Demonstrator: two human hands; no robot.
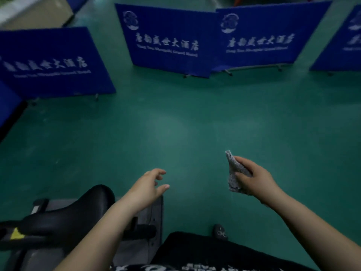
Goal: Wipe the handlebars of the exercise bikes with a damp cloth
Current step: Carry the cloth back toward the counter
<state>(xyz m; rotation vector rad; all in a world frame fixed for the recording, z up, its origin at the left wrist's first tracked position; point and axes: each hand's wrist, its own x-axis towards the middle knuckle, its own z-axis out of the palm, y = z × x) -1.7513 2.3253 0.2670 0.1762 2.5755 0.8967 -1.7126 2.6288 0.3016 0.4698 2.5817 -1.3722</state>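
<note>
My right hand (254, 178) is held out over the green floor, shut on a folded grey cloth (234, 171) that sticks up past my fingers. My left hand (150, 184) reaches forward with its fingers apart and nothing in it. Below my left forearm, at the lower left, is part of an exercise bike (64, 216): a black padded saddle-like part on a grey base. No handlebar can be made out in this view.
Low blue barrier panels with white lettering (166, 40) stand in a row across the far floor, with another (50, 61) at the left. Green floor (175, 124) stretches between them and me. My shoe tip (220, 231) shows at the bottom.
</note>
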